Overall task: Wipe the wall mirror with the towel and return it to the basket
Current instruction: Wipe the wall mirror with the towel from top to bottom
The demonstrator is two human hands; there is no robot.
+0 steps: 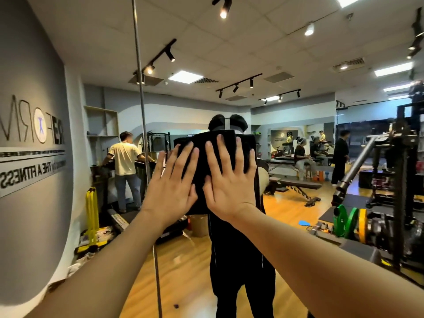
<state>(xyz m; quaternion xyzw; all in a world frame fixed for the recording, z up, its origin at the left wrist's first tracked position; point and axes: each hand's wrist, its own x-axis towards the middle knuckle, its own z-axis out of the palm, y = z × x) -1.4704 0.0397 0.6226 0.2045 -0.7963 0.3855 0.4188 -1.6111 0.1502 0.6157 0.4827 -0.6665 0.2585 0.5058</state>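
One soft, dark towel (215, 157) is folded into a thick square and lies flat on the shiny wall mirror (298, 53). Two hands press it, left hand (171, 187) and right hand (230, 180), each grip wide with fingers straight and spread.

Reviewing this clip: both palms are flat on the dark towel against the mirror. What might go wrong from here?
1. The left hand and right hand only press the folded black cloth towel with straight fingers; neither has a grip on it, so it could slide down and drop if pressure eases.
2. The towel covers a small patch of the large wall mirror, so wide areas may get missed.
3. The vertical metal seam strip beside the left hand could snag the towel's edge.
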